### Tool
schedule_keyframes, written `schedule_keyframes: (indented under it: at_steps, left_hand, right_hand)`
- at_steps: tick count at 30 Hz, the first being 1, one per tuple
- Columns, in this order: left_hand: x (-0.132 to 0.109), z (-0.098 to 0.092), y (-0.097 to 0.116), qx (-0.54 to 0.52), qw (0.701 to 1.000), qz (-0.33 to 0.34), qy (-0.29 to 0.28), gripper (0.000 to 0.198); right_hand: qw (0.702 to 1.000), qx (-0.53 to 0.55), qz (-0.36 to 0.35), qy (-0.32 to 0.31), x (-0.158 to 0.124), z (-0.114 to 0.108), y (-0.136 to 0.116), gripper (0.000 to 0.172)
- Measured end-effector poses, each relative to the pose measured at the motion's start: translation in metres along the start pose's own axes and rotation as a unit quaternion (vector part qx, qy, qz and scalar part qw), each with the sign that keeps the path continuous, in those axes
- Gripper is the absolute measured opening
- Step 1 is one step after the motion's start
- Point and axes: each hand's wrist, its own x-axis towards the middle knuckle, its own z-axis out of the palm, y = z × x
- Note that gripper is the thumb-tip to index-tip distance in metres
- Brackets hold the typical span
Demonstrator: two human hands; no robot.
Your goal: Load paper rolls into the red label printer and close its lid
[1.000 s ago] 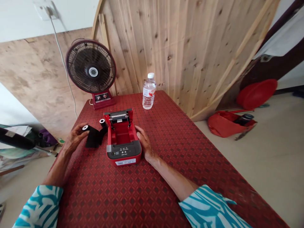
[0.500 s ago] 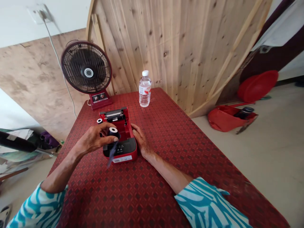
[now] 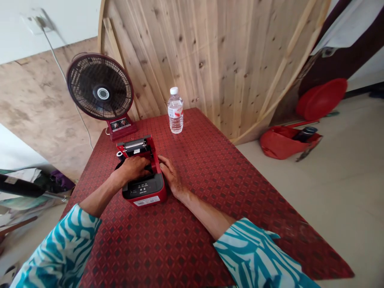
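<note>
A red and black label printer (image 3: pixel 151 199) stands on the table with its lid (image 3: pixel 135 147) raised. My left hand (image 3: pixel 133 168) reaches down into its open bay, fingers curled. Something dark shows between thumb and fingertips, the dark ribbon roll seen there earlier; most of it is hidden by the hand and the printer. Against the printer's right side rests my right hand (image 3: pixel 172 178), its fingers stretched out along the red wall. A second dark roll with a white core (image 3: pixel 119 154) is just left of the lid, partly covered.
A clear water bottle (image 3: pixel 175 114) with a white cap stands behind the printer. At the table's back left is a maroon fan (image 3: pixel 103 94). The red patterned table (image 3: pixel 192 240) meets a wooden panel (image 3: pixel 210 60). On the floor to the right sits a red bag (image 3: pixel 277 142).
My left hand has lowered the dark roll into the printer's bay, and the roll's white core and loose tail no longer show. My right hand stays at the printer's side. The view has shifted slightly.
</note>
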Motion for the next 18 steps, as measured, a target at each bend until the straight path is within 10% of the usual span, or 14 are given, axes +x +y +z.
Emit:
schedule_keyframes:
  at_steps: [10,18]
  left_hand:
    - [-0.062,0.005,-0.019,-0.271,0.948,0.045,0.160,0.037]
    - [-0.075,0.041,-0.012,-0.259,0.917,0.096,0.286,0.020]
  right_hand:
    - [1.000,0.010,0.003,-0.004,0.000,-0.001,0.008,0.045]
    - [1.000,0.016,0.016,-0.002,-0.001,-0.001,0.010,0.042]
